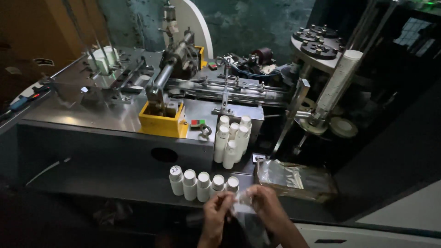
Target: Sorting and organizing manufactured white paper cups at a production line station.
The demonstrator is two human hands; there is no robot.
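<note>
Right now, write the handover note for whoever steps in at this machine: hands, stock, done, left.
Left hand and right hand together pinch a clear plastic bag at its mouth.
Row of five white cup stacks lies on the dark shelf, unbagged.
Second bundle of white cup stacks leans against the machine front.
Folded clear bags lie to the right.
Nothing visibly bagged yet.

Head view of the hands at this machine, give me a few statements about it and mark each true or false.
1. Both hands, the left hand and the right hand, pinch a clear plastic bag. True.
2. Stacks of white paper cups lie on the ledge just beyond the hands. True.
3. The guard box on the machine is blue. False: it is yellow.
4. The left hand rests on the red and green buttons. False: it is at the bag.
</note>
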